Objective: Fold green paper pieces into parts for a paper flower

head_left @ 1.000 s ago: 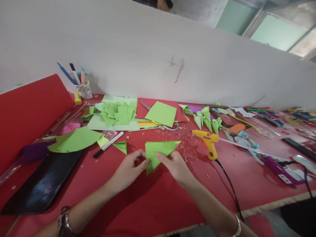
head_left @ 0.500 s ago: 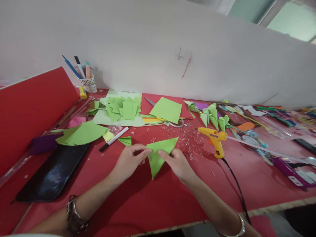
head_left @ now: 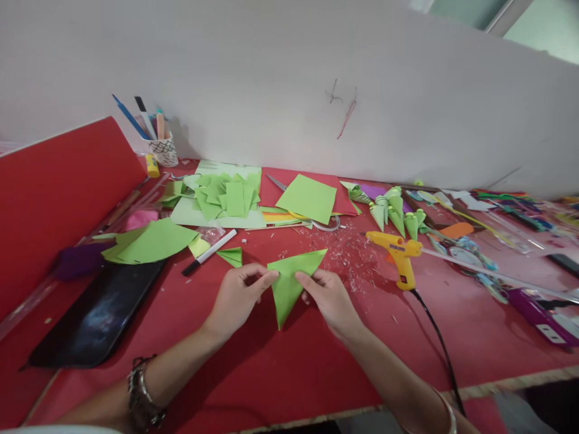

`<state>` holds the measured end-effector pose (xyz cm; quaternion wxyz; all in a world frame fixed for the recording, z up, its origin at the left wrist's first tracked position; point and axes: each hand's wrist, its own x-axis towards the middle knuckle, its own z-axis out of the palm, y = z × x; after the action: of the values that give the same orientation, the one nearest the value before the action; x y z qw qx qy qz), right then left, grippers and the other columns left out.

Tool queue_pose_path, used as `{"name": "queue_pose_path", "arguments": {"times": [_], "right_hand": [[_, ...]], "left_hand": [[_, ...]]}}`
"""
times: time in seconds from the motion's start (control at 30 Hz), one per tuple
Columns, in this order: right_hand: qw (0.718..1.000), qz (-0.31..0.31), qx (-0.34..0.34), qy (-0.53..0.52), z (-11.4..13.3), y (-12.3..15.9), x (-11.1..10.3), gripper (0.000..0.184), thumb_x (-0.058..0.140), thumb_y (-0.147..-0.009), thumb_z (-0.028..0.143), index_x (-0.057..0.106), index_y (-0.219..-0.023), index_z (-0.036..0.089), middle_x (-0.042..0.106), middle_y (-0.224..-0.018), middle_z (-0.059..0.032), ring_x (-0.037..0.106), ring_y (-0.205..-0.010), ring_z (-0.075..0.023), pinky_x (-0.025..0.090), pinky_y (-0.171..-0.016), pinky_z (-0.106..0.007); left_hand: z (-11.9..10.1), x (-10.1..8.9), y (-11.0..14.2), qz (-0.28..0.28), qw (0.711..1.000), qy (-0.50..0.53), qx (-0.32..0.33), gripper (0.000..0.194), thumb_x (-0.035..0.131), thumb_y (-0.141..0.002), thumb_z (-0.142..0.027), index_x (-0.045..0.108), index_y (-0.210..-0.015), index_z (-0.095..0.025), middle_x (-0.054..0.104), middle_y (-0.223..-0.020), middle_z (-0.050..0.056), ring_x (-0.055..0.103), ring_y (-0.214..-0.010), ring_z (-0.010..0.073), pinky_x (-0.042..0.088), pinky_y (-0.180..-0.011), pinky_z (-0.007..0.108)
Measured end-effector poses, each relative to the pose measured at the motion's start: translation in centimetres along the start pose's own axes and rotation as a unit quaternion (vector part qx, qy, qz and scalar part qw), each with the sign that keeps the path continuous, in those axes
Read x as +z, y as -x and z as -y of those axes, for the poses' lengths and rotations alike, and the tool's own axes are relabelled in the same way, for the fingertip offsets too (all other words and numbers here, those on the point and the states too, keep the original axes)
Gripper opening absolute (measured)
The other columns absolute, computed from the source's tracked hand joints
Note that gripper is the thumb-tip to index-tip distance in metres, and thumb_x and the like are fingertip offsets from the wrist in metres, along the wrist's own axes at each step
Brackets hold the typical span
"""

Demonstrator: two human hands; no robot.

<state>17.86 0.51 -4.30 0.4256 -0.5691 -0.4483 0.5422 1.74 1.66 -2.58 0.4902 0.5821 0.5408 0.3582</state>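
A green paper triangle (head_left: 286, 290), its point hanging down, is held up above the red table between both hands. My left hand (head_left: 236, 296) pinches its left edge between thumb and fingers. On the right side, my right hand (head_left: 329, 299) grips it with the thumb in front and the fingers behind, partly hidden by the paper. Just beyond my left hand lies a small folded green paper piece (head_left: 232, 257). A yellow glue gun (head_left: 400, 256) rests to the right of my right hand, its black cord running toward the table's front edge.
Cut green paper pieces (head_left: 228, 196), a green square sheet (head_left: 307, 198) and scissors (head_left: 277, 182) lie at the back. Green paper cones (head_left: 395, 211) stand behind the glue gun. Leftward are a marker (head_left: 209, 252), fan-shaped green sheets (head_left: 151, 242), a black phone-like slab (head_left: 97, 316) and a pen cup (head_left: 163, 150).
My right thumb has slid slightly to the right along the paper triangle. The left hand keeps its pinch. The whole view has shifted a little.
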Motion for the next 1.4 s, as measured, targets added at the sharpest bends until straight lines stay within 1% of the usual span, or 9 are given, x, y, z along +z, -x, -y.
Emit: {"name": "queue_pose_path", "arguments": {"times": [0.23,0.43,0.7,0.8,0.9,1.03,1.13,1.3,1.4], "right_hand": [[0.999,0.007,-0.005,-0.040,-0.3,0.1,0.1,0.031,0.058,-0.071,0.044,0.060,-0.064,0.014,0.057,-0.054,0.0005,0.047,-0.046,-0.0088,0.036,-0.047,-0.021],[0.996,0.069,0.004,-0.052,0.1,0.5,0.1,0.029,0.061,-0.069,0.042,0.065,-0.072,0.014,0.064,-0.066,-0.0035,0.057,-0.062,-0.0158,0.043,-0.062,-0.027],[0.996,0.085,0.012,0.002,-0.1,0.4,0.2,0.031,0.061,-0.067,0.043,0.058,-0.060,0.013,0.052,-0.048,0.0020,0.044,-0.041,-0.0069,0.037,-0.043,-0.020],[0.996,0.089,0.014,0.004,-0.1,0.3,0.1,0.031,0.061,-0.067,0.044,0.057,-0.061,0.013,0.051,-0.049,0.0022,0.043,-0.041,-0.0064,0.036,-0.042,-0.019],[0.995,0.101,0.015,0.008,0.0,0.4,0.1,0.030,0.061,-0.068,0.042,0.058,-0.063,0.013,0.051,-0.050,0.0025,0.042,-0.041,-0.0058,0.035,-0.042,-0.019],[0.990,0.143,0.007,0.017,0.2,0.7,0.1,0.027,0.060,-0.069,0.040,0.061,-0.073,0.013,0.053,-0.055,0.0018,0.040,-0.042,-0.0052,0.034,-0.042,-0.019],[0.983,0.178,0.004,0.042,0.3,0.9,0.2,0.027,0.059,-0.069,0.041,0.060,-0.067,0.014,0.049,-0.051,0.0028,0.038,-0.042,-0.0056,0.033,-0.041,-0.018],[0.979,0.201,-0.007,0.030,0.4,1.0,0.4,0.024,0.057,-0.072,0.038,0.060,-0.070,0.014,0.057,-0.063,-0.0010,0.048,-0.055,-0.0094,0.040,-0.054,-0.021],[0.984,0.175,0.024,0.009,0.5,1.1,0.6,0.033,0.054,-0.072,0.046,0.055,-0.064,0.014,0.054,-0.060,-0.0007,0.047,-0.052,-0.0096,0.038,-0.052,-0.022]], "left_hand": [[0.2,0.0,0.1,0.000,1.000,0.016,-0.019,0.034,0.054,-0.073,-0.043,0.050,-0.055,-0.015,0.037,-0.042,-0.007,0.034,-0.043,0.0070,0.027,-0.045,0.018],[0.5,-0.2,0.0,0.010,1.000,0.022,-0.018,0.033,0.054,-0.072,-0.045,0.055,-0.056,-0.015,0.039,-0.044,-0.007,0.035,-0.043,0.0070,0.027,-0.043,0.018],[0.4,-0.4,0.2,0.015,1.000,-0.008,-0.005,0.031,0.053,-0.072,-0.042,0.054,-0.055,-0.016,0.040,-0.043,-0.007,0.037,-0.043,0.0079,0.030,-0.045,0.018],[0.4,-0.8,0.1,0.046,0.999,-0.011,0.010,0.030,0.051,-0.073,-0.041,0.052,-0.056,-0.017,0.044,-0.045,-0.006,0.041,-0.046,0.0088,0.033,-0.049,0.019],[0.3,-1.2,-0.1,0.106,0.994,-0.026,0.024,0.030,0.049,-0.075,-0.041,0.050,-0.056,-0.017,0.046,-0.049,-0.005,0.043,-0.049,0.0094,0.034,-0.051,0.020],[0.3,-1.5,-0.2,0.155,0.986,-0.043,0.044,0.030,0.045,-0.077,-0.040,0.044,-0.057,-0.017,0.038,-0.053,-0.006,0.039,-0.050,0.0086,0.031,-0.049,0.019],[0.4,-1.5,-0.3,0.167,0.979,-0.096,0.072,0.034,0.042,-0.079,-0.038,0.036,-0.053,-0.017,0.032,-0.053,-0.006,0.036,-0.050,0.0084,0.028,-0.048,0.019],[0.4,-1.8,0.0,0.287,0.954,-0.089,0.008,0.035,0.032,-0.084,-0.044,0.043,-0.064,-0.017,0.046,-0.051,-0.005,0.045,-0.044,0.0093,0.033,-0.044,0.019],[0.2,-1.8,0.3,0.311,0.946,-0.087,0.012,0.036,0.030,-0.086,-0.045,0.043,-0.066,-0.018,0.047,-0.049,-0.005,0.046,-0.043,0.0092,0.035,-0.044,0.018]]}}
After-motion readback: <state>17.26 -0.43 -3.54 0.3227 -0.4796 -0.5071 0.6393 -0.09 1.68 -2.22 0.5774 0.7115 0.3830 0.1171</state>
